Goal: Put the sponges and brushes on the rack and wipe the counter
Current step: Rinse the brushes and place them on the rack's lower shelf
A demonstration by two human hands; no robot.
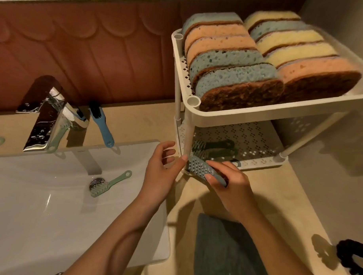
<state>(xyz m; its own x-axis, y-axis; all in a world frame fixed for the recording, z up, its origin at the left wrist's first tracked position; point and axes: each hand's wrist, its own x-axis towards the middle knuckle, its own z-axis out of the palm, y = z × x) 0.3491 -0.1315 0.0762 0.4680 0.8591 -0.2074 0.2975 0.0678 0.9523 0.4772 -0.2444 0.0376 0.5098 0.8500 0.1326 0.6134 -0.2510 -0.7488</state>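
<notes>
The right hand [230, 184] gripped a grey-blue brush [202, 169] around its handle, bristles up. The brush head sat at the near left corner of the rack [239, 116], right at the lip of the lower shelf [256, 140]. The left hand [160, 173] held nothing; its thumb touched the tip of the brush head and its fingers hung loosely curled just left of the corner post [188, 133]. The 2 hands were close together, joined only through the brush.

The step in hand looked like sliding this brush onto the lower shelf, beside the dark brushes [215, 146] lying there. To do it well, the head should go in low and to the right of the post, under the upper shelf where 2 rows of sponges [236, 77] stood packed on edge. The thumb could steer the tip clear of the post and the lip, then come away as the right hand pushed the handle in. Laying it parallel to the dark brushes would probably leave room for more.

More seemed due: a blue brush [100, 124] lay on the counter [287, 202] on the far side, just right of the tap [47, 116], and a green brush [111, 183] lay in the sink [40, 214] by the drain. A grey cloth [224, 252] lay on the near counter, likely for the wiping, which I judged not yet started.
</notes>
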